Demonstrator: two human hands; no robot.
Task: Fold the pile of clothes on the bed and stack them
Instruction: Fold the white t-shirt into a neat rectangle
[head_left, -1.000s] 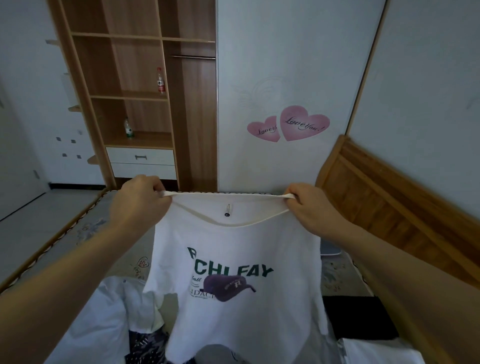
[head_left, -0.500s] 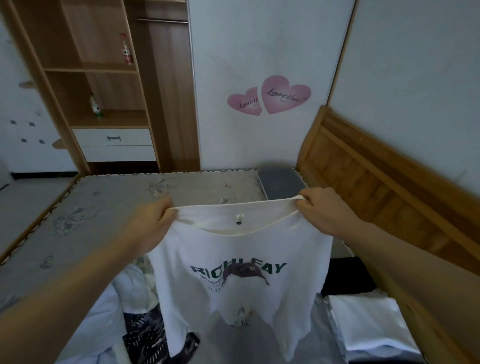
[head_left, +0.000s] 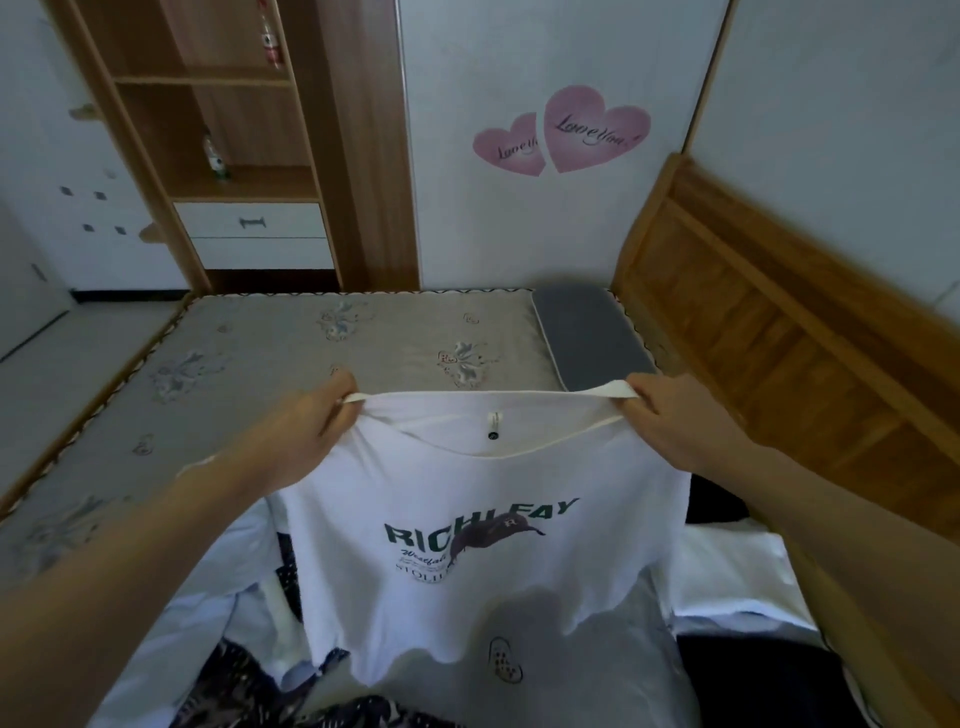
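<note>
Both hands have a tight grip on the white T-shirt (head_left: 467, 525), one at each shoulder: the left hand (head_left: 306, 431) pinches the left end of the neckline, the right hand (head_left: 675, 421) curls round the right end, and the collar is pulled taut between them. The shirt hangs in the air above the bed (head_left: 260, 353), printed front facing us, green lettering and a dark cap graphic across the chest, its wavy hem dangling over the near part of the mattress. Under it on the near left, a heap of unfolded clothes (head_left: 218, 639), pale blue fabric over something dark and patterned. On the near right, a folded white garment (head_left: 727, 577) sits by the wooden headboard (head_left: 769, 332), with a dark garment (head_left: 753, 670) nearer still. Far right on the bed, a grey pillow (head_left: 587, 332). Beyond that, a wooden shelf unit (head_left: 234, 156) with two bottles, and pink heart stickers (head_left: 566, 132) on the wall.
</note>
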